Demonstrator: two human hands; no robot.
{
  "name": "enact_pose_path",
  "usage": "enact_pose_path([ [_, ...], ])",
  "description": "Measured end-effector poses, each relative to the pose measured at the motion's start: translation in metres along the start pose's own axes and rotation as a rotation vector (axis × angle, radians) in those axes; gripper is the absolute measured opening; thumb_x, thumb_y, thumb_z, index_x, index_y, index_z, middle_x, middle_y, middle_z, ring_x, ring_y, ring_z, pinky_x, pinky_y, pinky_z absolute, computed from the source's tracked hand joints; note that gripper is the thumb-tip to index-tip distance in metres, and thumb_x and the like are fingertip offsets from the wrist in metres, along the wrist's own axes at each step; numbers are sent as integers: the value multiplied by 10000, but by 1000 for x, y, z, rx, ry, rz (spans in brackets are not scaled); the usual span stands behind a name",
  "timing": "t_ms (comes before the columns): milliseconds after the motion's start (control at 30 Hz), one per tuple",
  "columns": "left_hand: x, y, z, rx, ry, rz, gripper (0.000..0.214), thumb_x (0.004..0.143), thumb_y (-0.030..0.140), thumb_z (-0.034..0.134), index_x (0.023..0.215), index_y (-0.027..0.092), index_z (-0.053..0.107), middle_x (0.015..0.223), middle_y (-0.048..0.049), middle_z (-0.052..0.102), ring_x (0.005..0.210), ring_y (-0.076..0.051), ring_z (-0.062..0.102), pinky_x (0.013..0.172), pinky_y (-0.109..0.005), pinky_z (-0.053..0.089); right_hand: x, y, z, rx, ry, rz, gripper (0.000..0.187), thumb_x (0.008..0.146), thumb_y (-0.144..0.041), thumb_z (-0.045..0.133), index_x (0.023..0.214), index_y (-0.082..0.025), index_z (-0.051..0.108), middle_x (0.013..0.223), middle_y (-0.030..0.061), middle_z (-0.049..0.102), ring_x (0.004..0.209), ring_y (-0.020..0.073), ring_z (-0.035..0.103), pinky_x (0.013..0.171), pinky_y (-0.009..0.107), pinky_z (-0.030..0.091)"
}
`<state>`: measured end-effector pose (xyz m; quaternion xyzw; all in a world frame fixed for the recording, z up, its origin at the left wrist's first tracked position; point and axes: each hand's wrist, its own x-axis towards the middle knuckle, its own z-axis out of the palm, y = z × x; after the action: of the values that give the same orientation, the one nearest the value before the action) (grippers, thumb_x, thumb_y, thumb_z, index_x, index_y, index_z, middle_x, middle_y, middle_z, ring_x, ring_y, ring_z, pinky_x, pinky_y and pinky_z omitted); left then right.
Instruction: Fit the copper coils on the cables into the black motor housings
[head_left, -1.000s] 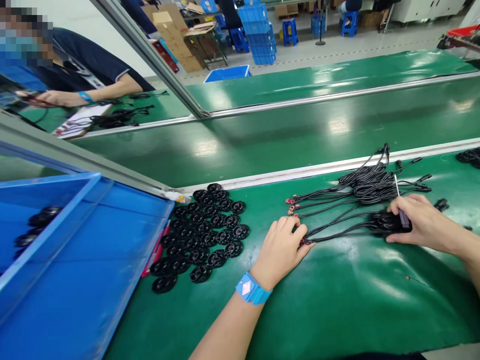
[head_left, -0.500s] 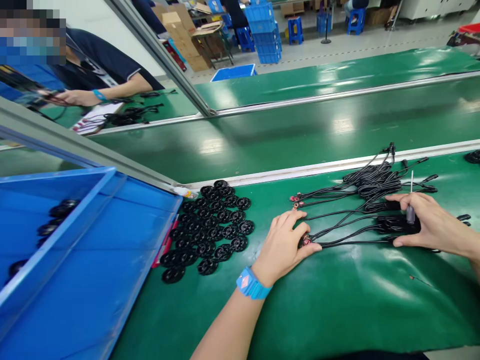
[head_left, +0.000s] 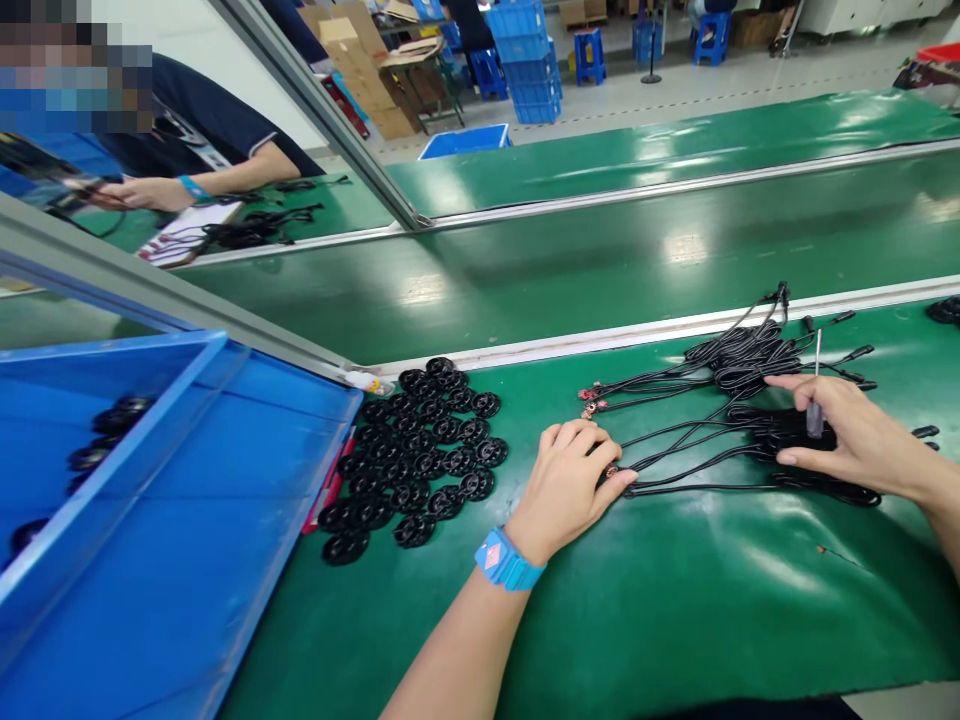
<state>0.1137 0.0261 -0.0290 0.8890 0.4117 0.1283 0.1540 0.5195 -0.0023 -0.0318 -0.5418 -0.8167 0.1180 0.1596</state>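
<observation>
Beside the black discs (head_left: 420,450), the left hand (head_left: 570,485) stays curled on the tabletop (head_left: 675,600), its fingertips pinching one cable (head_left: 697,462) by its terminal end. The cable now runs straighter to its coil (head_left: 825,490). There the right hand (head_left: 847,440), with a screwdriver (head_left: 814,400) tucked between its fingers, has shifted slightly and presses down.

Coiled rubber cables (head_left: 750,365) are black with reddish ends, on a glossy green belt mat (head_left: 675,610). Round plastic discs (head_left: 420,450) are black, the plastic tray (head_left: 187,560) bright blue, the fabric wristband (head_left: 506,562) light blue with a white diamond, and the thin metal screwdriver (head_left: 815,400) silver-shafted.
</observation>
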Motion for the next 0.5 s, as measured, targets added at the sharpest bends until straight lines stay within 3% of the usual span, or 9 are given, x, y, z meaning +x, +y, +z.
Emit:
enact_pose_path([
  [267,-3,2,-2,-22,-28,38,176,1031,351,591,979,200,666,1115,-86,678,1104,-271,610,979,-451,457,13,1,8,-77,20,40,600,848,-766,658,1056,-230,485,1280,171,647,1170,378,613,1051,555,379],
  [500,-4,6,-3,-24,-36,-17,87,962,241,589,985,187,653,1070,-103,621,981,-265,595,876,-428,510,11,3,4,-62,-49,79,667,813,-785,675,1122,-214,519,1211,151,657,1027,335,644,919,472,442],
])
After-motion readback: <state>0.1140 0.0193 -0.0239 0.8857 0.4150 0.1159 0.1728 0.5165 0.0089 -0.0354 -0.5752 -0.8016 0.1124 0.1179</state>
